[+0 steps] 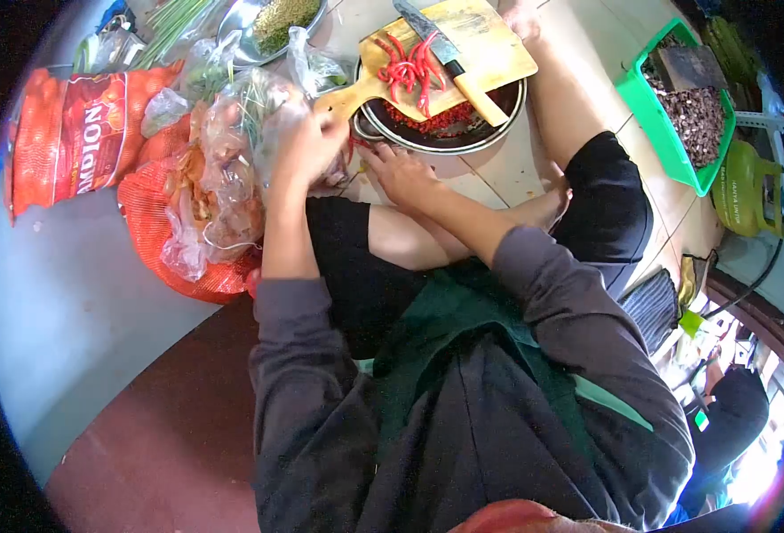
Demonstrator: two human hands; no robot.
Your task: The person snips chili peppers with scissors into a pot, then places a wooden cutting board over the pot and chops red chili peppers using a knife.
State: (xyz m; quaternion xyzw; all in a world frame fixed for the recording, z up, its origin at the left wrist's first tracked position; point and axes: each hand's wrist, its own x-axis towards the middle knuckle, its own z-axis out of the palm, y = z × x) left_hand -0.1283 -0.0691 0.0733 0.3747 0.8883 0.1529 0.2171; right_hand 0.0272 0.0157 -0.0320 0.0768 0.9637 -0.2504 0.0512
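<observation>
Chillies (405, 71) at twelve o'clock, left hand (307, 147) curled at eleven

Head view: straight ahead of me, the whole red chillies lie heaped on the board (503, 53), which rests across the pot (445, 149). The knife (436, 40) lies on the board beside them, blade towards eleven, handle towards five and jutting over the pot. Red bits (449, 118) show inside the pot, below the board.

My left fingers are bent, close to the end of the board's handle and the plastic bags (232, 164); I cannot tell whether they grip anything. My right hand (401, 173) is at twelve, just this side of the pot, fingers slightly apart and nothing visible between them; whether they touch the pot I cannot tell.

Around me, a net sack (156, 209) sits at nine, an orange sack (72, 133) at ten and a metal bowl (239, 34) past eleven. A green tray (654, 138) of dark pieces is at two, with a gas cylinder (743, 191) near three. Another person (734, 404) is at four.
</observation>
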